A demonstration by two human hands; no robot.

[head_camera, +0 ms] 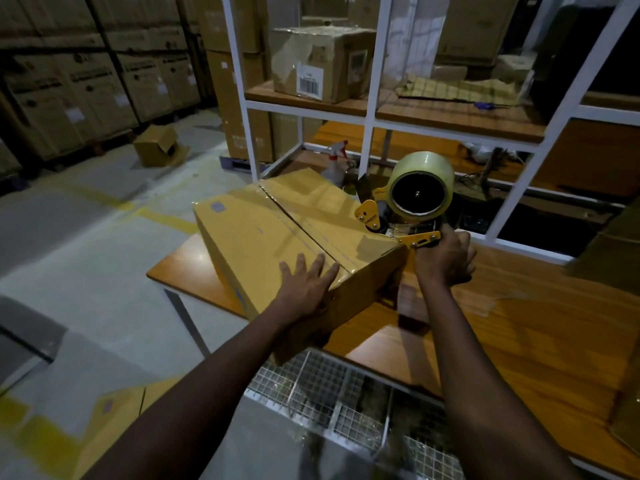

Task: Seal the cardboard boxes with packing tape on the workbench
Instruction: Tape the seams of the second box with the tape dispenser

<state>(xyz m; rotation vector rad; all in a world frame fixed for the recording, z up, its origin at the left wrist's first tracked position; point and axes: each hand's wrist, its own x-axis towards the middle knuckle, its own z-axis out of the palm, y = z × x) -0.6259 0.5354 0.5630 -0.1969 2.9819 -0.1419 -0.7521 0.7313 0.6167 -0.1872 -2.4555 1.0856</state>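
- Left hand [306, 278] is down flat on the lid of the cardboard box [256, 237], fingers straight and spread, palm pressing near the closest top edge, gripping nothing
- Right hand [445, 259] is clenched round the handle of the yellow tape dispenser [372, 214], fingers wrapped tight
- That dispenser sits right at the box's right-hand top edge, its yellow plate meeting the cardboard there
- On it, the roll of clear tape [420, 188] stands up above the hand, dark core facing the camera
- Box flaps are closed, and the centre seam runs away from the left hand across a glossy top
- The box rests on the left end of the wooden workbench [519, 323], its near corner reaching the front edge
- Just below that edge, a wire mesh basket [329, 393]
- Behind the bench, a white shelf frame [375, 81] carries a barcoded carton [322, 64]
- A spray bottle [334, 164] stands just beyond the box
- Off left on the floor, a small open box [157, 145] lies near stacked cartons [86, 81]
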